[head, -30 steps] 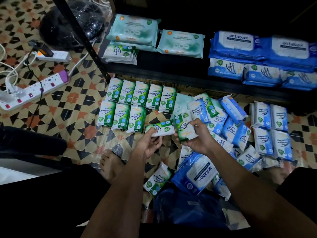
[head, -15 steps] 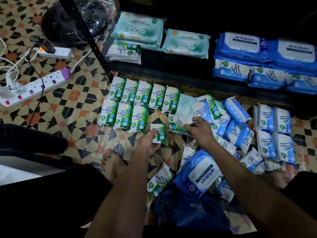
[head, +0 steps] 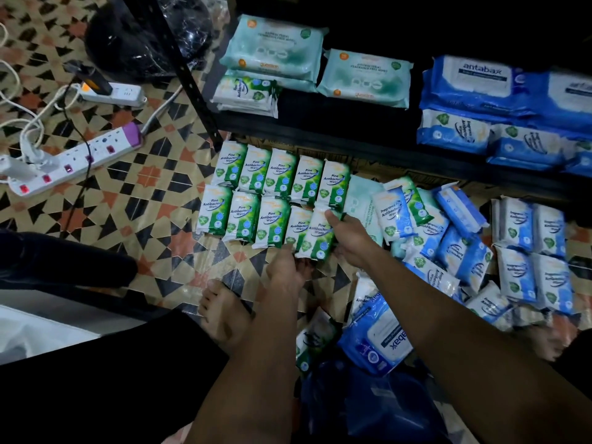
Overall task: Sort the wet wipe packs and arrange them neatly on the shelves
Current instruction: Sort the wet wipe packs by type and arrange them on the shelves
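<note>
Sorting wipe packs on the floor, shelf part full.

Some packs sit on the shelf (head: 368,145); a blue pile (head: 448,245) waits on the floor. The right hand (head: 349,238) grips the last green pack (head: 315,233) at the right end of the near row (head: 256,219). The left hand (head: 286,267) touches that pack's bottom edge, fingers loose.

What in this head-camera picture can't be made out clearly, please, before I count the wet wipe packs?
- Head view: the green pack by the left forearm is blurred; its print is unreadable.
- The large blue packs on the shelf are cut by the right edge; their count is uncertain.
- The right hand covers part of the newest pine pack.
- The upper shelf area is too dark to see.
- The left hand fingers are blurred.
</note>
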